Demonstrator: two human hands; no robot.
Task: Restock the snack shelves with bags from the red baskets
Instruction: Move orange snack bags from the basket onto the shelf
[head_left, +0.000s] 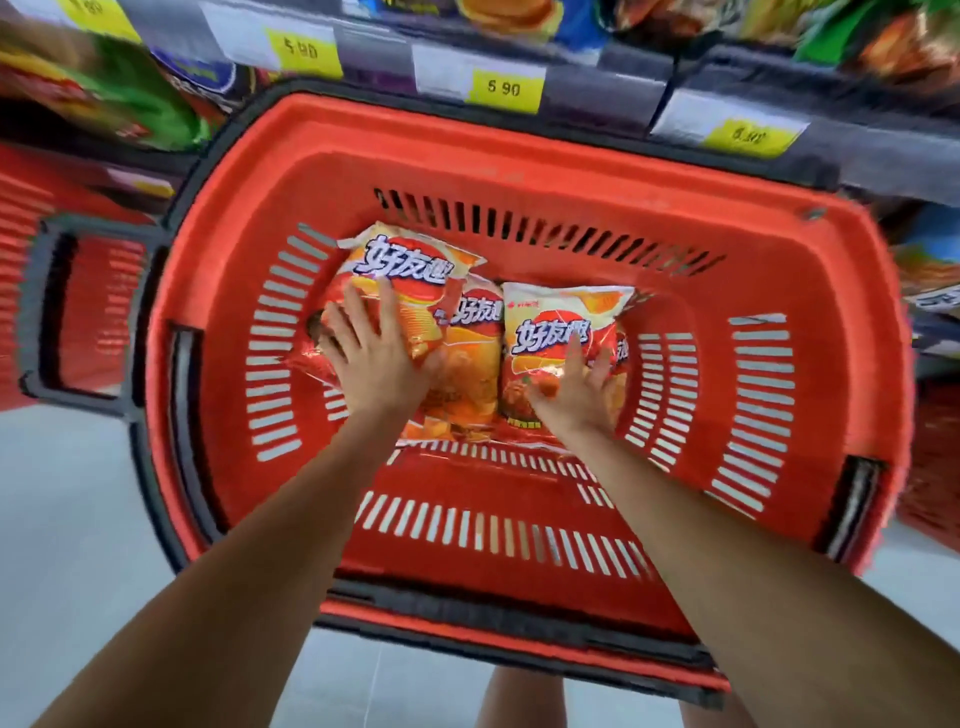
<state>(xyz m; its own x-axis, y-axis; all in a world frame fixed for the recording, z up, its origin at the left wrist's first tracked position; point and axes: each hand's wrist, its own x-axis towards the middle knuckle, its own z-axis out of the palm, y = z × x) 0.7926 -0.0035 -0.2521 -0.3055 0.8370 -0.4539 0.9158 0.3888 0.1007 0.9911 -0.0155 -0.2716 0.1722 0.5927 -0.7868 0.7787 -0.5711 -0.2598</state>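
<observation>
A person is reaching with both bare arms into a red basket (779, 228) standing on the pale floor in front of the snack shelves. At far left a second red basket (28, 244) is sitting beside it, blurred.

Inside the main basket, the left hand (371, 356) is lying flat on the leftmost snack bag (410, 267). Its fingers (358, 312) are straight and spread, pressing on the foil rather than closing round it. Just to the right, a middle bag (475, 358) is lying partly under that one. Beside it a third bag (563, 317) is lying face up, and the right hand (582, 392) is resting on its lower half. The fingers (573, 358) there are splayed and relaxed too, gripping nothing.

All three bags are lying on the basket floor, toward the side nearest the shelves. Above them, the shelf edge (597, 78) with its yellow price tags (503, 88) is running across the top of the view. Stocked packets are showing blurred at the upper right (893, 47).

The step in hand appears to be the pickup: both palms are on bags, but no grasp is made yet. The next move is likely calling for each hand to curl round a bag's edge or pinch its crimped top. Both would then lift clear of the basket wall and up to a shelf gap. Which slot these bags belong in cannot be told from here.
</observation>
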